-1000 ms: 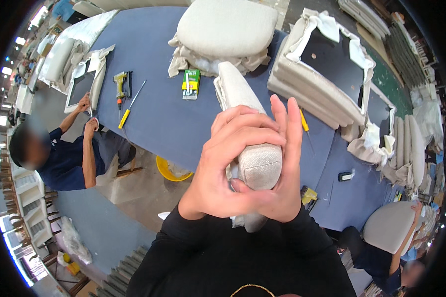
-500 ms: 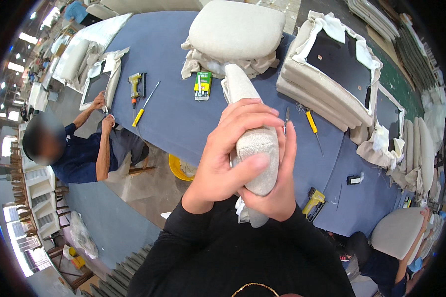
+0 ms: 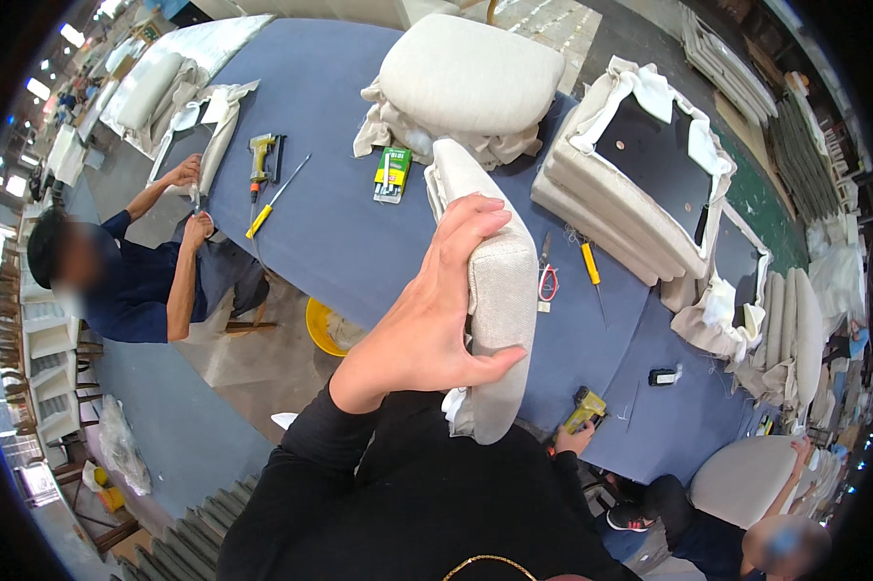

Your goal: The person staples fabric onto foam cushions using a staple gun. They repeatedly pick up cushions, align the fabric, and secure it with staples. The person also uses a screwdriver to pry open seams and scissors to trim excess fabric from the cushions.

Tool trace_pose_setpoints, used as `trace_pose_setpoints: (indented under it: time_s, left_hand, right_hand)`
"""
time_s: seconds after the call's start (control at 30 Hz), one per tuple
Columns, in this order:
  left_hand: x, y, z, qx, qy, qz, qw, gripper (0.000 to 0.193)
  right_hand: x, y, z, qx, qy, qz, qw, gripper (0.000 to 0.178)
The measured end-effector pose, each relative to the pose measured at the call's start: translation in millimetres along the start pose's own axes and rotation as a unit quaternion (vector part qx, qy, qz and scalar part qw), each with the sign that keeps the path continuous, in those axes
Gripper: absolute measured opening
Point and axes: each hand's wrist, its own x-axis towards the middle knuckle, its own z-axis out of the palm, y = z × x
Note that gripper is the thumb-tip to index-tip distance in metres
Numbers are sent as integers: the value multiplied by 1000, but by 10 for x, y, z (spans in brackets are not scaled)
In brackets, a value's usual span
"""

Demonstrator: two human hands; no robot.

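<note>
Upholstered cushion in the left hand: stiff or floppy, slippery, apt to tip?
The upholstered cushion is probably fairly stiff: it shows no sag with only the left hand gripping it. Its woven surface suggests little slip. Held narrow edge up, it would likely tip if let go.

My left hand (image 3: 425, 315) hides part of the pale padded panel (image 3: 502, 300), whose far face I can't see. My right hand (image 3: 572, 442) covers the yellow staple gun's (image 3: 583, 411) handle; its finger placement is too small to tell. The lower edge cuts off my gold chain (image 3: 485, 559). The left co-worker's (image 3: 136, 295) head is blurred.
</note>
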Motion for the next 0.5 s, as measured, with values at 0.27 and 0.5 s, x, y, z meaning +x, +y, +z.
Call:
trace_pose_setpoints:
  time_s: [0.27, 0.5]
  left_hand:
    - [-25, -18, 100, -16, 6, 32, 999, 135]
    - [31, 67, 291, 27, 2, 34, 999, 132]
  right_hand:
    - [910, -73, -61, 354, -171, 205, 896, 48]
    - [149, -3193, -2280, 306, -299, -149, 891, 26]
